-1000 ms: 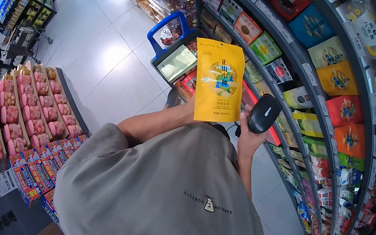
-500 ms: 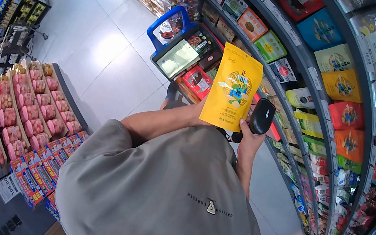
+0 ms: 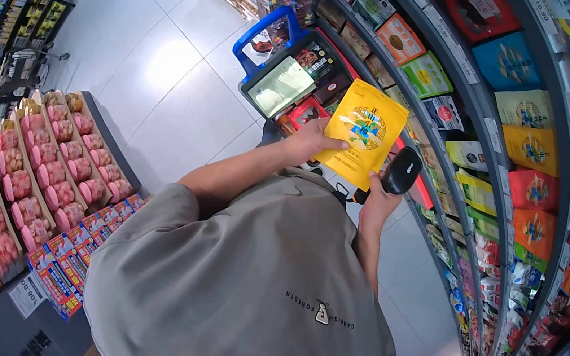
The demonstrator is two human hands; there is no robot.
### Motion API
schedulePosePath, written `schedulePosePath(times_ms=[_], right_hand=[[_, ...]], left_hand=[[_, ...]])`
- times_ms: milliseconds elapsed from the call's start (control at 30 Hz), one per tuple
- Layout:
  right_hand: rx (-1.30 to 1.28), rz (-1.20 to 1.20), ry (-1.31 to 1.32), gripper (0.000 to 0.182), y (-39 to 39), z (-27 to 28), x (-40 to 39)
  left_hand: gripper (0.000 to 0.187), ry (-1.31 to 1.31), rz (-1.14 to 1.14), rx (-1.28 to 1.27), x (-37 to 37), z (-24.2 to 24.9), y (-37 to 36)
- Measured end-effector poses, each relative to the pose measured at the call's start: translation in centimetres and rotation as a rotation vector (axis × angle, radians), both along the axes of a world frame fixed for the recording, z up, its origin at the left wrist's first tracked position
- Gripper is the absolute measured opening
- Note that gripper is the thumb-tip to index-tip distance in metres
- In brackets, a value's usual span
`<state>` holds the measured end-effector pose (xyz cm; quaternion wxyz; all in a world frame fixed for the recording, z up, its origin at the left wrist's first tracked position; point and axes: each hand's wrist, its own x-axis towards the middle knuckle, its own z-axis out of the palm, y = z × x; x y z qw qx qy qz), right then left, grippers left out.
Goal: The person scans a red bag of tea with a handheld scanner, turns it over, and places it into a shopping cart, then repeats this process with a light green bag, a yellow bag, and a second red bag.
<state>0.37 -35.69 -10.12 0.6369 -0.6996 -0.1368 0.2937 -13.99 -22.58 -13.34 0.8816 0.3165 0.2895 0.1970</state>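
A yellow tea pouch (image 3: 367,128) with a round printed emblem is held up in front of my body. My left hand (image 3: 307,142) grips its left edge, thumb flat on the front and the other fingers hidden behind. Closed around the handle of what looks like a black barcode scanner (image 3: 402,171), my right hand (image 3: 377,204) also has its thumb at the pouch's lower right corner. Just beyond the pouch stands a dark shopping basket (image 3: 252,98) with a blue handle (image 3: 242,47); a pale green packet (image 3: 281,89) and red packs lie in it.
Shelves (image 3: 484,118) of colourful pouches with price tags curve along my right side. To my left, a display rack (image 3: 109,146) carries rows of pink-lidded jars, with blue and red boxes (image 3: 66,260) below it. Pale floor tiles (image 3: 171,53) run between.
The pouch has tilted and dropped slightly to the right. My left thumb now lies across its front, where earlier that hand was mostly behind it. The view has shifted a little.
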Motion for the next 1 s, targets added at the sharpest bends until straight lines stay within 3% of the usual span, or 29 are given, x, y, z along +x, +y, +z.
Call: schedulePosePath(times_ms=[100,200,233,333,433,500,667,767,900,1000], right_hand=[[-0.116,0.076,-0.029,0.018,1.2,-0.9,-1.0],[-0.2,0.168,-0.074,0.017,2.1,-3.3,-1.7],[-0.172,0.183,-0.113,0.016,2.4,-4.2,-2.0],[-0.289,0.248,-0.035,0.018,2.6,-4.4,-2.2],[-0.306,0.2,-0.066,0.018,2.7,-5.7,-2.4],[-0.328,0.194,-0.069,0.016,2.9,-6.0,-2.5],[-0.389,0.164,-0.058,0.012,4.3,-4.8,-3.6],[-0.387,0.121,0.015,0.01,5.6,-3.9,-4.5],[-0.406,0.078,-0.005,0.011,6.3,-3.9,-5.3],[-0.432,0.035,0.059,0.011,6.7,-3.5,-6.1]], left_hand=[[0.044,0.142,-0.095,0.138,-1.5,-0.7,2.5],[0.041,0.107,-0.127,0.136,-2.8,-4.4,4.9],[0.041,0.204,-0.093,0.167,-3.4,-3.6,5.5],[0.039,0.264,-0.078,0.25,-5.7,-7.4,8.0],[0.038,0.377,-0.095,0.304,-8.3,-10.8,10.5],[0.038,0.412,-0.102,0.294,-10.2,-15.8,12.1],[0.039,0.548,-0.114,0.212,-13.6,-19.2,14.6],[0.044,0.762,-0.199,0.428,-15.5,-25.1,16.1],[0.045,0.811,-0.326,0.535,-16.1,-27.0,17.8],[0.05,0.672,-0.297,0.481,-16.3,-29.3,18.6]])
